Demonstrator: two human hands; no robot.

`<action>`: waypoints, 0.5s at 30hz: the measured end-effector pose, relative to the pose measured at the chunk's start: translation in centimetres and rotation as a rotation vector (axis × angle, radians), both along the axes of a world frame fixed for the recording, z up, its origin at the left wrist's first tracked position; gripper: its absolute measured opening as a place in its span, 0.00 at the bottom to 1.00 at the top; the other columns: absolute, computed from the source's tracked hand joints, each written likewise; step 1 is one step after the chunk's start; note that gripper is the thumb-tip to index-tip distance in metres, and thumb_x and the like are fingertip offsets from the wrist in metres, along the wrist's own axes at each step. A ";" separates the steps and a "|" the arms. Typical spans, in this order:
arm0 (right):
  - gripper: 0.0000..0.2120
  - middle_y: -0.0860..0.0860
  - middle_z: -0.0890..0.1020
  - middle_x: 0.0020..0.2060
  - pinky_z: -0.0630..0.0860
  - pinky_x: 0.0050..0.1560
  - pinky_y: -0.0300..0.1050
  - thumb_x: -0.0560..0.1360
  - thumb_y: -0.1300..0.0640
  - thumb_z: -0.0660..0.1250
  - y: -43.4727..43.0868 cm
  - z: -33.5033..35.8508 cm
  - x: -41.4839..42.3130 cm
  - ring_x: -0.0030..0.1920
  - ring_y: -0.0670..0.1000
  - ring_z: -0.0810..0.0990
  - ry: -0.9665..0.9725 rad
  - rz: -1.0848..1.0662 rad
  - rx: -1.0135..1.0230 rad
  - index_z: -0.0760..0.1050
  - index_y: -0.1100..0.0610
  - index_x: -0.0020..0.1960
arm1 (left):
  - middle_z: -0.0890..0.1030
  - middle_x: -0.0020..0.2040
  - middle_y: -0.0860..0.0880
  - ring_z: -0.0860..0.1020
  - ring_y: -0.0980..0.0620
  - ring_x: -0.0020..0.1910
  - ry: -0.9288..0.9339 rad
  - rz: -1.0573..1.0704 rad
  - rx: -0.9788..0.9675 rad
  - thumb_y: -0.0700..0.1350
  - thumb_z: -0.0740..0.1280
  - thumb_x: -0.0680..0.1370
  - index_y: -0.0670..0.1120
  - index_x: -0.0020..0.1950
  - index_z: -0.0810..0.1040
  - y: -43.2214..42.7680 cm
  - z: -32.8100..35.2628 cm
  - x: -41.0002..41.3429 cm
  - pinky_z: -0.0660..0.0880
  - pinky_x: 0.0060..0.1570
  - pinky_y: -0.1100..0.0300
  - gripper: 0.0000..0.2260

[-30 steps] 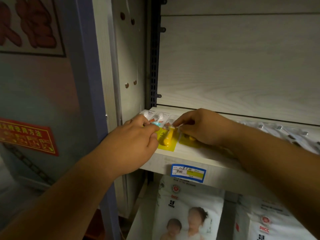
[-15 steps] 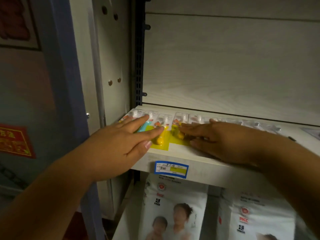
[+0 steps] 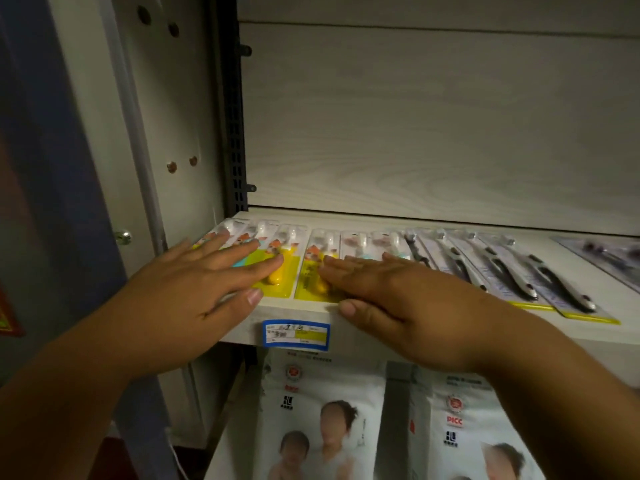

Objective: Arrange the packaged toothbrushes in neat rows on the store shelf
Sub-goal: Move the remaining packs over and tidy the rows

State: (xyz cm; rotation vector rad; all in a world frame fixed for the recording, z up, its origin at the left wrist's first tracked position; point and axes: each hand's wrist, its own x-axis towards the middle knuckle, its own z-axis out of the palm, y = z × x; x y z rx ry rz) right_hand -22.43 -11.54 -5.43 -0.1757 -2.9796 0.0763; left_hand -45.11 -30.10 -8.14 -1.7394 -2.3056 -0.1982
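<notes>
On the shelf (image 3: 298,310) in the middle of the frame, the packaged toothbrushes (image 3: 287,268) lie flat in a side-by-side row, kids' ones on yellow cards at the left and dark-handled packs (image 3: 502,271) running off to the right. Both hands are spread flat with straight fingers, not gripping anything: the left hand (image 3: 194,292) rests on the leftmost packs and the right hand (image 3: 408,306) on the ones just beside them, with a narrow gap between the fingertips. These blister cards look super light and a bit slick, so I'd guess they skate around easily on that smooth board. Best bet is probably pressing down on the flat card and sliding, or pinching a card edge, not the plastic bubble. There's a price label (image 3: 296,334) on the front edge below.
</notes>
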 end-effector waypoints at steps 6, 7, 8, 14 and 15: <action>0.23 0.30 0.71 0.65 0.66 0.64 0.40 0.81 0.35 0.48 3.5 3.9 4.8 0.66 0.36 0.72 0.390 -0.268 -0.190 0.62 0.32 0.75 | 0.55 0.79 0.65 0.46 0.62 0.80 -0.105 -0.201 0.155 0.69 0.41 0.80 0.68 0.78 0.54 1.2 -0.1 3.6 0.44 0.78 0.55 0.26; 0.22 0.28 0.76 0.58 0.69 0.59 0.38 0.80 0.37 0.50 4.4 4.4 5.4 0.58 0.32 0.77 0.348 -0.294 -0.218 0.66 0.32 0.72 | 0.55 0.79 0.66 0.47 0.64 0.79 -0.110 -0.236 0.125 0.69 0.40 0.79 0.69 0.78 0.54 1.8 0.1 4.5 0.46 0.77 0.59 0.27; 0.20 0.26 0.78 0.54 0.70 0.54 0.36 0.78 0.37 0.52 5.2 4.5 6.0 0.51 0.29 0.78 0.287 -0.312 -0.251 0.68 0.31 0.69 | 0.54 0.79 0.68 0.47 0.67 0.78 -0.115 -0.255 0.091 0.70 0.39 0.78 0.70 0.77 0.53 2.5 0.2 5.3 0.47 0.76 0.62 0.27; 0.25 0.21 0.61 0.71 0.55 0.77 0.44 0.73 0.23 0.47 6.3 1.6 8.5 0.74 0.29 0.58 -0.039 -0.296 -0.320 0.57 0.19 0.70 | 0.53 0.77 0.71 0.49 0.65 0.78 -0.037 -0.247 0.089 0.73 0.32 0.73 0.69 0.78 0.52 4.5 -0.4 7.8 0.57 0.75 0.58 0.34; 0.26 0.19 0.56 0.71 0.49 0.77 0.40 0.74 0.23 0.46 6.0 1.4 8.7 0.73 0.25 0.51 -0.079 -0.273 -0.312 0.55 0.21 0.72 | 0.57 0.76 0.69 0.53 0.63 0.78 -0.032 -0.236 0.120 0.72 0.34 0.75 0.67 0.78 0.56 4.6 -0.5 8.0 0.59 0.73 0.58 0.34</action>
